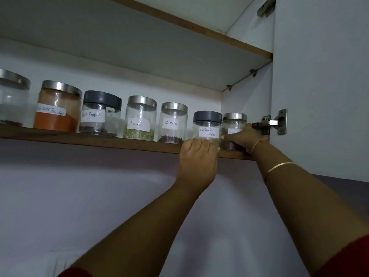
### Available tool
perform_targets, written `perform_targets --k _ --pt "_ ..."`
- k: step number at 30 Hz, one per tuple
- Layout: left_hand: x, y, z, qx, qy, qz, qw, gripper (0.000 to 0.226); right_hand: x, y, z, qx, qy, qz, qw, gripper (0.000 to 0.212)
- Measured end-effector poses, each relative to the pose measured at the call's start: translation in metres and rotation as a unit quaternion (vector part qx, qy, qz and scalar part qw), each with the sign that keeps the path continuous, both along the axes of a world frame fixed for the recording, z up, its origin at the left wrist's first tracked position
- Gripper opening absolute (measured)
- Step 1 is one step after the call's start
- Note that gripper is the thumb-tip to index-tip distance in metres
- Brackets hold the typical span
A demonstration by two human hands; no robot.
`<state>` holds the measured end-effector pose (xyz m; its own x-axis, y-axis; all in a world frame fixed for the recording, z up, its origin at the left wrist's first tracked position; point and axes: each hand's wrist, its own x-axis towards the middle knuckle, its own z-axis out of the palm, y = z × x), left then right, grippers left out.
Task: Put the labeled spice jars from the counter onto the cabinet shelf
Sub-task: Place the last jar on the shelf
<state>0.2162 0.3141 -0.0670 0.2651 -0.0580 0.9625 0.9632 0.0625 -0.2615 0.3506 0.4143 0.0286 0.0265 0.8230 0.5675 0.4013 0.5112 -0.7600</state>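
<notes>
Both hands are up at the cabinet shelf (119, 141), working the far end of the row next to the door hinge (269, 123). The left hand (197, 156) is closed around the lower part of the coriander jar (207, 127), fingers wrapped on the glass near its base, with the jar sitting at the shelf's front edge. The right hand (242, 137) is clamped on the last jar (233, 128), the one closest to the hinge, thumb across its front and half covering the label. Away from the hinge the row runs on: cloves jar (173, 122), fennel jar (140, 118), black pepper jar (100, 113), chilli powder jar (58, 106), and one more jar (13, 98) cut off by the frame edge.

These look like clear glass or hard plastic with smooth walls and metal or grey lids, mostly near empty, so likely light but slick and breakable if knocked off the edge. Holding low round the body seems the safest grip; the lids may lift off. The two held jars stand touching, so a nudge to one probably shifts the other.
</notes>
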Motion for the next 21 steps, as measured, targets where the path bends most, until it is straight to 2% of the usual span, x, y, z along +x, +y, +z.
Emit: perform_targets --k 1,3,4,5,7,10,15,18,21 --pt "0.001 -0.003 0.0 -0.015 -0.004 -0.009 1.0 0.007 -0.001 -0.005 -0.002 -0.001 -0.008 -0.01 1.0 0.069" --pt "0.002 -0.009 0.002 -0.05 -0.014 -0.015 0.999 0.005 -0.003 -0.015 -0.004 -0.008 -0.039 -0.031 0.999 0.033" --pt "0.002 -0.014 0.003 -0.078 -0.019 -0.005 0.997 0.008 -0.005 -0.021 -0.004 -0.012 -0.055 -0.046 0.997 0.021" --pt "0.002 -0.018 0.004 -0.119 -0.019 0.005 0.993 0.014 -0.007 -0.028 -0.005 -0.015 -0.063 -0.063 0.996 0.021" --pt "-0.001 -0.024 0.006 -0.197 -0.015 0.01 0.98 0.027 -0.012 -0.04 -0.006 -0.012 -0.067 -0.095 0.993 0.041" --pt "-0.012 -0.038 0.009 -0.207 -0.027 0.007 0.978 0.03 -0.029 -0.065 -0.01 0.016 -0.033 -0.129 0.991 0.068" --pt "-0.051 -0.077 0.016 -0.195 -0.057 -0.028 0.979 0.027 -0.081 -0.111 -0.014 0.111 -0.066 -0.123 0.984 0.074" --pt "-0.089 -0.102 0.022 -0.205 -0.095 -0.029 0.974 0.029 -0.127 -0.14 -0.008 0.137 -0.074 -0.079 0.985 0.077" --pt "-0.137 -0.135 0.026 -0.218 -0.11 -0.018 0.97 0.028 -0.182 -0.174 -0.004 0.174 -0.065 -0.028 0.982 0.069"
